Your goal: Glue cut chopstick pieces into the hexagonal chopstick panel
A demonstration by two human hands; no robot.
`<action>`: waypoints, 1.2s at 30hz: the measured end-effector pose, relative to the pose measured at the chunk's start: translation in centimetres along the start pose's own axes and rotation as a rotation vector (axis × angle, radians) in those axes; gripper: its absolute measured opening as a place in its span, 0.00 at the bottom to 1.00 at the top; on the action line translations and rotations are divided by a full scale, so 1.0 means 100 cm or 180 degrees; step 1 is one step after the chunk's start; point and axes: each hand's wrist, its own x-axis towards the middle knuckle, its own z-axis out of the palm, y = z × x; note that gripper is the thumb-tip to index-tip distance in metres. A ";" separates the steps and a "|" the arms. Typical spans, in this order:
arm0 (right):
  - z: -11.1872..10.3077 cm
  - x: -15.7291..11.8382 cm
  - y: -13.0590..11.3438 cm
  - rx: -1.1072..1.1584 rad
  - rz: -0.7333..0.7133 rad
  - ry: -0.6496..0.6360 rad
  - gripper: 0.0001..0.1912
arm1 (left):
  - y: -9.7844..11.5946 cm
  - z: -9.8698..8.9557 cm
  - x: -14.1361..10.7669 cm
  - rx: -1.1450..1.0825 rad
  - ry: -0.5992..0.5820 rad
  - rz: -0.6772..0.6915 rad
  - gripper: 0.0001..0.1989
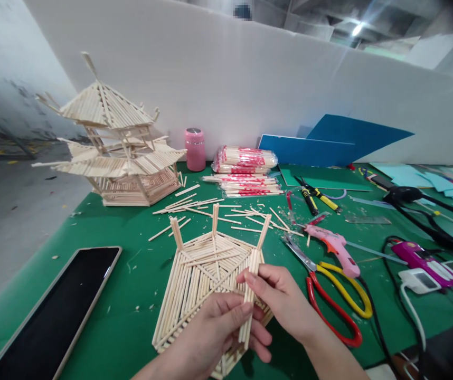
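Together, left hand (219, 324) and right hand (284, 295), fingers (261, 287) pinching stick bundle (245, 328), near platform's (189, 287) edge, room (green tabletop (133, 295)) leftward

The place looked like a craft workshop: a glue gun (331, 244) and scissors (314, 272) lay right of center on a green table (131, 295), with a stick pagoda (110, 166) at upper left.

The sticks (254, 259) are pale cream, the tabletop (131, 227) green, the glue gun (343, 253) pink.
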 end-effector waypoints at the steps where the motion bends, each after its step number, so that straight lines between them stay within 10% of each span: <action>1: 0.000 0.000 -0.001 0.0038 0.0014 -0.0003 0.18 | 0.000 0.000 0.000 -0.0014 -0.0037 -0.0011 0.11; 20: -0.026 -0.018 -0.004 0.0010 -0.0751 0.1217 0.10 | 0.000 -0.006 0.001 -0.0204 -0.0048 0.0087 0.10; 36: 0.003 -0.028 0.042 -0.2851 -0.2752 0.1255 0.26 | 0.001 -0.005 0.003 -0.0624 0.0240 0.0415 0.09</action>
